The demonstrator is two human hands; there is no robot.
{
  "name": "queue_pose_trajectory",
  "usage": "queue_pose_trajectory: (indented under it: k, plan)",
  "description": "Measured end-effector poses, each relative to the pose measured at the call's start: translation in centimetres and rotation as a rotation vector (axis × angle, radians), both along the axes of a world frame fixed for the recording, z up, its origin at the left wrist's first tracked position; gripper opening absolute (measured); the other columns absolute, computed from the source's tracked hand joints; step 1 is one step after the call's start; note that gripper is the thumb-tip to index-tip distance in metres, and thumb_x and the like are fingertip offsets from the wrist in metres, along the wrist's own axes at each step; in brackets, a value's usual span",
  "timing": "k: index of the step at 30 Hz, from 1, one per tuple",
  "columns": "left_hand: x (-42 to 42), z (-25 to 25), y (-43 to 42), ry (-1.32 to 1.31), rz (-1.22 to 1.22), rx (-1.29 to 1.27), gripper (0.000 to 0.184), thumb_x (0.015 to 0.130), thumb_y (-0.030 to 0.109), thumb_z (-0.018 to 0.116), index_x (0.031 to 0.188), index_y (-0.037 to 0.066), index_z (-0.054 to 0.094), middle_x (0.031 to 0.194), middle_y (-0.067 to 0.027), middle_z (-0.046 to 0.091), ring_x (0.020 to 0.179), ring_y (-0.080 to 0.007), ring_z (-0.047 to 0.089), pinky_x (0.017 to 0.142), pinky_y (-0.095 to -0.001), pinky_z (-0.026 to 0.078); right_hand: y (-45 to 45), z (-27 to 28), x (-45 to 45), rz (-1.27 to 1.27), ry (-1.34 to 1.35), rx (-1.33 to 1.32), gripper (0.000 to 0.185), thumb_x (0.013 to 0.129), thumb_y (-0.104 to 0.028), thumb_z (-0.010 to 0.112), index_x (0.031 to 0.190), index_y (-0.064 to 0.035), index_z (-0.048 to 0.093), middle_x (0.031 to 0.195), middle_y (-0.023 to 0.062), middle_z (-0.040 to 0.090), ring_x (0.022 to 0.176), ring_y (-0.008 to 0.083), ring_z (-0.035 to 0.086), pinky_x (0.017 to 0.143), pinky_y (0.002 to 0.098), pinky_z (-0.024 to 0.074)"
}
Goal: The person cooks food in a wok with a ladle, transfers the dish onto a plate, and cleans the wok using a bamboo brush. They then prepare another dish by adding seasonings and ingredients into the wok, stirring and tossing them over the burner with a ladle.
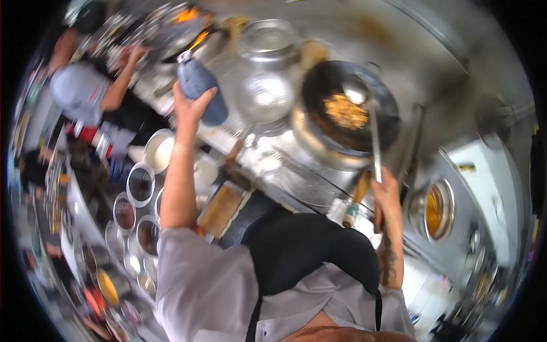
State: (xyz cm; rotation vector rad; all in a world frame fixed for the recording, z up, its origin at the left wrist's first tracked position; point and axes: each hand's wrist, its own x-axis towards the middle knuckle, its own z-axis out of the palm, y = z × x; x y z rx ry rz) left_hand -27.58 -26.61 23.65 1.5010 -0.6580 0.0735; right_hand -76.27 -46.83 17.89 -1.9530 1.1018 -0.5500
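Note:
My left hand (pixel 192 107) is wrapped round a dark blue-grey bottle (pixel 200 78) with a pale top, raised and tilted over the left side of the stove. In my right hand (pixel 387 195) is the handle of a long metal ladle (pixel 375 139). The ladle's bowl is over the black wok (pixel 383 122), beside browned pieces of food (pixel 345 112) lying inside it. Whether the bowl touches the food I cannot tell. The wok sits on a burner in front of me, right of centre. A brush-like tool (pixel 354 208) with a wrapped handle lies near my right hand.
A wire strainer (pixel 265 97) and a metal pot (pixel 268 39) stand left of the wok. At far left a co-worker (pixel 80 91) works by another wok (pixel 182 43) with flames. Several seasoning containers (pixel 140 183) line my left side. A pot of orange liquid (pixel 437 210) stands right.

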Motion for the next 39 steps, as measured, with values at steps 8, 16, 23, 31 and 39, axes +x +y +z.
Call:
queue_pose_trajectory:
  k: [8,16,23,31,39]
  plan:
    - [6.0,-7.4,12.9,0.037,0.422,0.212,0.075,0.058,0.025,0.086,0.117,-0.004,0.050,0.102,-0.0155,0.063,0.089,-0.0231,0.064,0.082,-0.0337,0.050,-0.9,1.0,1.4,-0.071,0.115,0.164,0.036,0.083,-0.003,0.048,0.118,0.0020,0.055,0.066,0.0023,0.052,0.040,0.0107,0.048,0.035,0.0245,0.0374]
    - [4.2,-16.3,16.4,0.010,0.304,0.278,0.079,0.061,0.022,0.087,0.124,-0.002,0.047,0.112,-0.0160,0.060,0.100,-0.0252,0.060,0.090,-0.0370,0.048,-1.2,-0.4,0.6,-0.041,0.166,-0.001,0.037,0.082,-0.011,0.053,0.117,0.0007,0.056,0.069,0.0054,0.056,0.045,0.0112,0.051,0.040,0.0271,0.0421]
    - [3.9,-23.3,17.6,0.080,0.318,0.298,0.074,0.061,0.012,0.087,0.120,-0.007,0.048,0.112,-0.0183,0.059,0.099,-0.0242,0.059,0.089,-0.0359,0.047,-3.1,-1.7,1.2,-0.120,0.203,-0.051,0.030,0.082,-0.008,0.053,0.110,0.0023,0.057,0.061,0.0058,0.053,0.041,0.0130,0.050,0.040,0.0300,0.0419]
    - [5.4,-27.1,20.4,0.034,0.101,0.265,0.070,0.066,0.005,0.080,0.123,-0.007,0.043,0.114,-0.0181,0.057,0.103,-0.0244,0.060,0.091,-0.0351,0.047,-3.1,0.0,2.5,-0.118,0.027,0.429,0.034,0.081,-0.009,0.054,0.115,-0.0007,0.060,0.068,0.0085,0.060,0.051,0.0149,0.056,0.047,0.0319,0.0456]
    - [-2.2,-16.5,18.8,-0.280,0.462,0.533,0.045,0.071,-0.001,0.060,0.116,-0.004,0.053,0.099,-0.0139,0.060,0.087,-0.0252,0.058,0.078,-0.0355,0.047,-7.4,0.1,1.3,-0.212,0.171,0.180,0.020,0.082,-0.010,0.055,0.097,0.0019,0.061,0.061,0.0076,0.057,0.050,0.0173,0.057,0.046,0.0340,0.0465]
